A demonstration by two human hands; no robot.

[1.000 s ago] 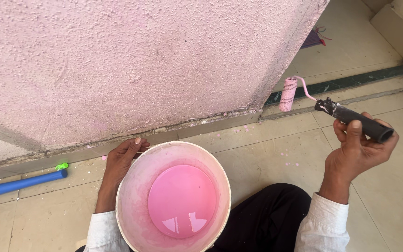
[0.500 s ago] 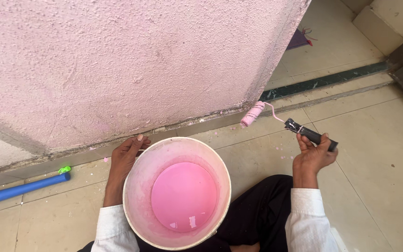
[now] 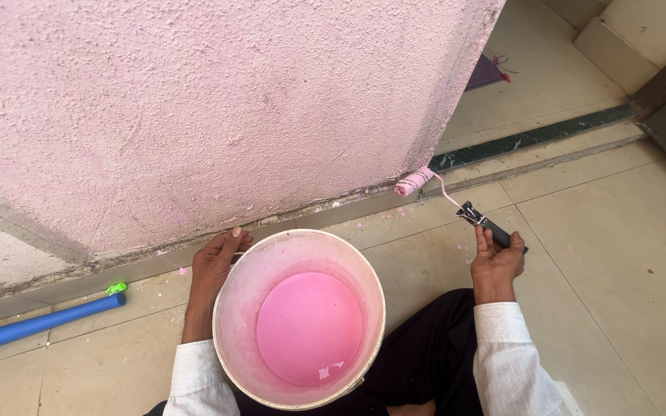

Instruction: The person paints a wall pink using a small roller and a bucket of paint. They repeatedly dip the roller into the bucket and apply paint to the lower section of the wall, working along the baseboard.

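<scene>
Lowered since earlier, my right hand (image 3: 496, 266) grips the roller (image 3: 414, 182) at the wall's (image 3: 233, 108) base, frame centre; left hand (image 3: 216, 266) clasps the bucket (image 3: 229, 308).

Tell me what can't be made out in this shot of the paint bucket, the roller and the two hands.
Head view:
- Left hand: its palm and fingertips are hidden behind the paint bucket rim, so its grip is unclear.
- Mini roller: whether it touches the pink wall corner is too small to tell.
- Roller handle: its end is covered by the right hand.
- Blue pole: cut off by the left edge.
</scene>
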